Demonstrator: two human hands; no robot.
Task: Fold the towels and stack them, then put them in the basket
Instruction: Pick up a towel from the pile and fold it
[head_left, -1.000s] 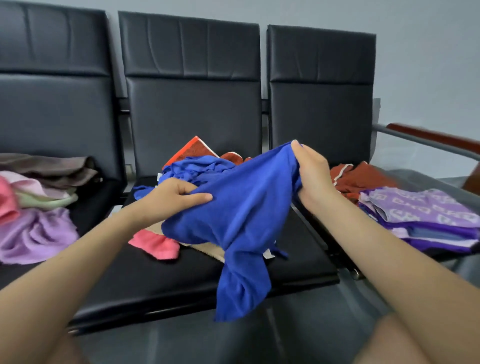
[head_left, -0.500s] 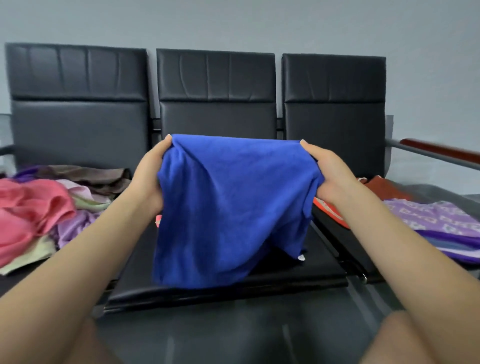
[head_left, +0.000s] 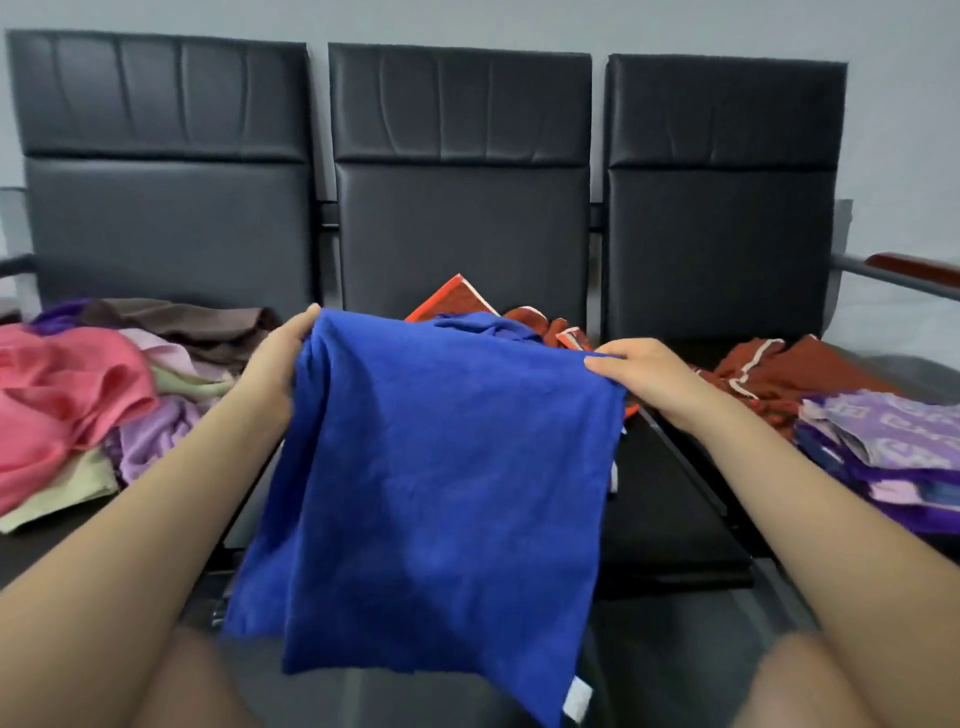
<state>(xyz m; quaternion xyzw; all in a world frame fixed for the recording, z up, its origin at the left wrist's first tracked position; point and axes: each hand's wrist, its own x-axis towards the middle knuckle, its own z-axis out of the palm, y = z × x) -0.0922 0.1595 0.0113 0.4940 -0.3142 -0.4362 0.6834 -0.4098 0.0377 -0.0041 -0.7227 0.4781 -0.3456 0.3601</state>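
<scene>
Both hands hold a blue towel (head_left: 431, 478) up by its 2 top corners, left hand (head_left: 275, 364) and right hand (head_left: 641, 376) each with fingers curled around the cloth, so it hangs before the middle seat (head_left: 670, 525), a small white label (head_left: 577, 702), unreadable, at its lower corner.

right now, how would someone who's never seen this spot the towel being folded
Start at the row of three black seats against the grey wall; in front of the middle one hangs a blue towel. The left hand and right hand grip its top corners. It alone is lifted and plain deep blue, with a white tag.
</scene>
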